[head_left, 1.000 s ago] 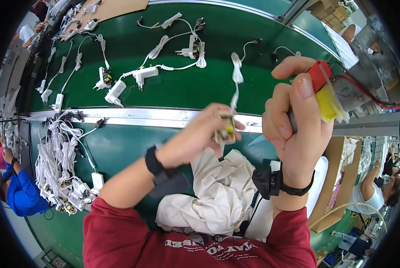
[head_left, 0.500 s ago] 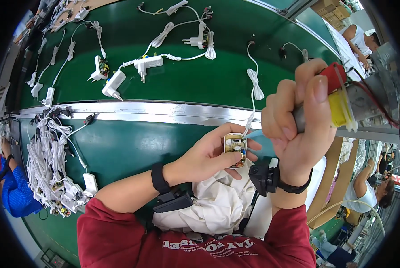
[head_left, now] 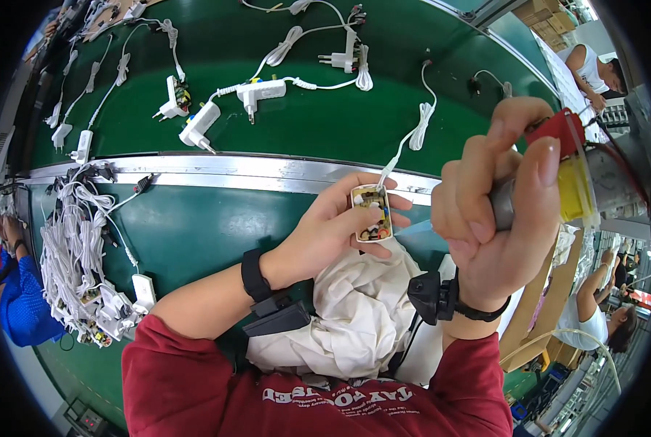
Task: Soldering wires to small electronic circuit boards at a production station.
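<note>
My left hand [head_left: 324,227] grips an open power adapter [head_left: 363,197], a white plug case with its circuit board showing. The thumb lies across the board, and the other fingers support the case from behind. From its far end a white cable [head_left: 405,144] runs over the metal rail onto the green belt. My right hand [head_left: 494,204] is wrapped round a grey tube-shaped dispenser [head_left: 608,175] with a red switch, a yellow band and a light-blue tapered nozzle [head_left: 415,228]. The nozzle tip points left, just off the adapter's near right corner; whether it touches, I cannot tell.
A heap of white cabled adapters [head_left: 78,255] lies on the worktop at left. Beyond the metal rail [head_left: 216,167], several adapters and coiled cables lie on the green belt [head_left: 282,124]. White cloth [head_left: 354,313] covers my lap. A cardboard box [head_left: 540,313] stands at right. Other people sit at both sides.
My left hand has shifted slightly left and away from me with the adapter. The nozzle tip, before at the board's far right corner, now sits by its near right corner.
</note>
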{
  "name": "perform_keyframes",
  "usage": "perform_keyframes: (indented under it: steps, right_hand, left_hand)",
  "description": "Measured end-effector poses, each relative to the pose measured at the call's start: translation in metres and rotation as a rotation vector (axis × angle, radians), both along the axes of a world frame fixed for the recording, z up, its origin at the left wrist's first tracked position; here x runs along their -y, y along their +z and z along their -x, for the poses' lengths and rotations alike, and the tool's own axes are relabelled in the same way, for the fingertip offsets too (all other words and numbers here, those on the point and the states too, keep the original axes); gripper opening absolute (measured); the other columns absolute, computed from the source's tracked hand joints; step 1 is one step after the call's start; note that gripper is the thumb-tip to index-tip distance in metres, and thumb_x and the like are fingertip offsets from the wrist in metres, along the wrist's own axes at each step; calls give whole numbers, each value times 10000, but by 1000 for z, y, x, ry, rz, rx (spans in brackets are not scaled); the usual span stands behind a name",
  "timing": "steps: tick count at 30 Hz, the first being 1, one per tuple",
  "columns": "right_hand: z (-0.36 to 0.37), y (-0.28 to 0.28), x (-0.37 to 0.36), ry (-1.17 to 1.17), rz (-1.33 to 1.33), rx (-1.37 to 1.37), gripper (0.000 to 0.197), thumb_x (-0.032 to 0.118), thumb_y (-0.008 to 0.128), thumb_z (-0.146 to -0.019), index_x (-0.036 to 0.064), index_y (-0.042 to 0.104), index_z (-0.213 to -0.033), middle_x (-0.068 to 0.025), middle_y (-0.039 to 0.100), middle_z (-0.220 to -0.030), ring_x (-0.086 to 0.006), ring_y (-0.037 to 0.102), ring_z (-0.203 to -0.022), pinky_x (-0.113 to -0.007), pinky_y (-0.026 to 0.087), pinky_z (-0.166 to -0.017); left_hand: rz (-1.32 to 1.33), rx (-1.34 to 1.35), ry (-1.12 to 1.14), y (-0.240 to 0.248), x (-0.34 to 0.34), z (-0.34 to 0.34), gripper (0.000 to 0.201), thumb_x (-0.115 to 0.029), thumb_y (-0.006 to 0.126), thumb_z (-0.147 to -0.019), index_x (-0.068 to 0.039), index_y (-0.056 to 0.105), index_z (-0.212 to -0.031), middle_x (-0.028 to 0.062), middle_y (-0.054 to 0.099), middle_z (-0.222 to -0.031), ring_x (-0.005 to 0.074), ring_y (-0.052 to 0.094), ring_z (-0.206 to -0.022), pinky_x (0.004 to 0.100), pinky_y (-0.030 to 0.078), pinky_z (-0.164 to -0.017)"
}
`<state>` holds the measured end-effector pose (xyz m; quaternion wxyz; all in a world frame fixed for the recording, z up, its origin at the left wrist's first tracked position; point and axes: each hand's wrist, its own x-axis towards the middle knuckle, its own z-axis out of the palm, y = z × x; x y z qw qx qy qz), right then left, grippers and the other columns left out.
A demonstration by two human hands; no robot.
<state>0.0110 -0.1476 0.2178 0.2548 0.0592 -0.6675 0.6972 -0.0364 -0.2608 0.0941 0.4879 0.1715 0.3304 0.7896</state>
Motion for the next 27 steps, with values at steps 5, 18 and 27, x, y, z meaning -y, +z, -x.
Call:
perform_keyframes:
  steps: [5, 18, 27]
  right_hand:
    - [0, -1, 3, -12, 104, 67, 309, 368, 318, -985, 72, 369, -913, 22, 317, -462, -54, 242, -326, -214, 213, -324]
    - [-4, 3, 4, -6, -130, 64, 319, 382, 313, -984, 71, 358, -933, 26, 319, -469, -54, 252, -331, -212, 213, -323]
    - [-4, -7, 5, 23, 13, 74, 361, 402, 308, -979, 46, 362, -1010, 27, 320, -470, -62, 272, -334, -211, 211, -323]
  left_hand:
    - [-71, 42, 18, 5, 1, -1, 338, -81, 411, -926, -71, 379, -1263, 125, 535, -1215, 214, 548, -1098, 352, 565, -749]
    - [-191, 194, -34, 3, -1, -2, 363, -136, 391, -953, -50, 341, -1301, 136, 472, -1276, 223, 515, -1140, 415, 524, -859]
    - [-262, 231, -100, 1, -5, -4, 381, -173, 365, -969, -47, 318, -1325, 120, 449, -1265, 225, 497, -1155, 459, 471, -939]
